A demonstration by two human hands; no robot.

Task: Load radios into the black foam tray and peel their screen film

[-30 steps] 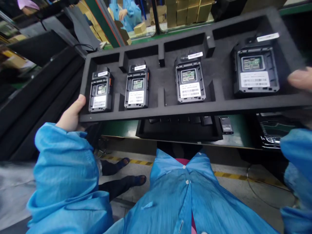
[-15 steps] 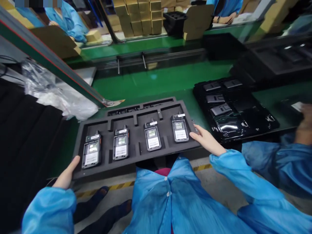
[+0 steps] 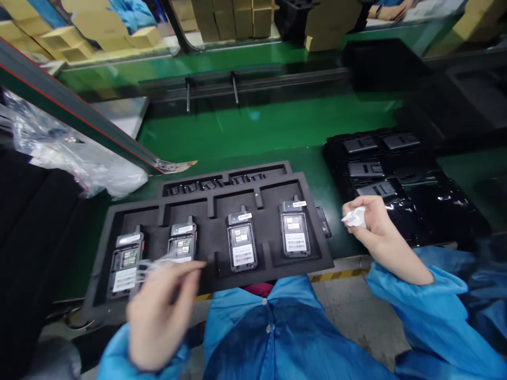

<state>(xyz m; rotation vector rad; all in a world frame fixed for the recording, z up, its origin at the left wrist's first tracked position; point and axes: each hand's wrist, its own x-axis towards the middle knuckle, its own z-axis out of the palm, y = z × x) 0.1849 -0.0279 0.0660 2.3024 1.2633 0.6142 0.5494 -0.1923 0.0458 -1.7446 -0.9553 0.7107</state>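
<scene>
The green workbench (image 3: 253, 126) runs across the view, with a glossy black tray of covers (image 3: 400, 174) on its right part; nearer the person lies the black foam tray (image 3: 206, 274), flat on the bench edge, with four handsets (image 3: 241, 247) lying back-up and open in its slots, each apart from the next; the step in hand looks like work on these open backs, starting at the left end; the left hand (image 3: 158, 311), blurred, pinches a thin clear strip (image 3: 152, 264) just above the two left handsets; the right hand (image 3: 370, 224) is closed around a small white wad (image 3: 355, 217), off the tray's right end; placing that strip would call for a steady, fine pinch.
</scene>
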